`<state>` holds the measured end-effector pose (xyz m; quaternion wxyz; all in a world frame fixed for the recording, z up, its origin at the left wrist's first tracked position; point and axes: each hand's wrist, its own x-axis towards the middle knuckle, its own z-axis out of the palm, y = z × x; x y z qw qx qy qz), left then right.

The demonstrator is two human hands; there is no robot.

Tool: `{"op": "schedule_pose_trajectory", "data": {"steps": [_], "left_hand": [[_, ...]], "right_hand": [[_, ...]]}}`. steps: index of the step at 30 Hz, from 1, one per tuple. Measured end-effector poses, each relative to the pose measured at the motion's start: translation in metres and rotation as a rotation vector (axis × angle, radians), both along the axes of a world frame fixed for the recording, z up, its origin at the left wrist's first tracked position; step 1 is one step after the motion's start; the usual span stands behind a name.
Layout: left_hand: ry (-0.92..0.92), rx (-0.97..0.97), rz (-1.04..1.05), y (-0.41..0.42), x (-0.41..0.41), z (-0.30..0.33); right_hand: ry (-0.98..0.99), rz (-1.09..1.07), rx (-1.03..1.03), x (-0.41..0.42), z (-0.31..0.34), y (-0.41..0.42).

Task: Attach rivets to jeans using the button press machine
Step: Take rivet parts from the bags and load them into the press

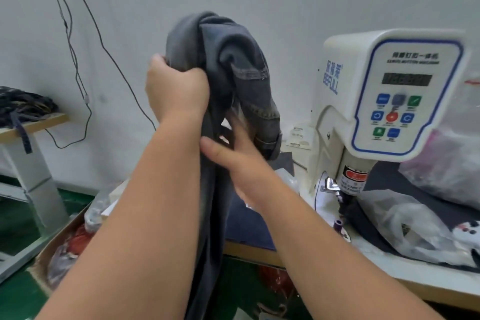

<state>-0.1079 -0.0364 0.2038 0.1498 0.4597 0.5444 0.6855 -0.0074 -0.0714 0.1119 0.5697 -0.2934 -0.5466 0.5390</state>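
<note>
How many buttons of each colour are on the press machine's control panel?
Blue buttons: 4
Green buttons: 2
Red button: 1
Grey button: 1
Total: 8

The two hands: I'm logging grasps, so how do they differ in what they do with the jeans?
The left hand is raised and grips a bunch of the jeans in curled fingers; the right hand sits lower, its fingers straight against the hanging cloth. Both touch the jeans, left of the button press machine.
</note>
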Motion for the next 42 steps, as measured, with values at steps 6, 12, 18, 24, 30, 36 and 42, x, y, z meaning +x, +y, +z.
{"op": "schedule_pose_trajectory", "data": {"steps": [6, 12, 18, 24, 30, 36, 42], "left_hand": [[-0.346, -0.194, -0.16, 0.026, 0.007, -0.036], [-0.8, -0.387, -0.611, 0.03, 0.001, -0.069], [-0.538, -0.231, -0.791, 0.031, -0.023, -0.067], [-0.16, 0.256, -0.584, 0.057, -0.046, -0.049], [0.237, -0.289, -0.593, 0.082, -0.04, -0.143], [0.288, -0.683, -0.474, 0.063, -0.021, -0.198], [0.47, -0.765, -0.508, 0.062, -0.021, -0.194]], "right_hand": [[-0.368, -0.127, 0.031, 0.016, -0.043, 0.0], [-0.351, -0.219, -0.029, 0.012, -0.077, 0.006], [-0.19, -0.297, 0.062, 0.009, -0.047, 0.028], [-0.421, -0.264, 0.238, -0.011, -0.031, 0.049], [-0.781, -0.25, -0.085, -0.006, -0.115, 0.036], [-0.759, -0.367, -0.099, -0.004, -0.146, 0.015], [-0.856, -0.283, 0.054, -0.003, -0.148, -0.009]]}}
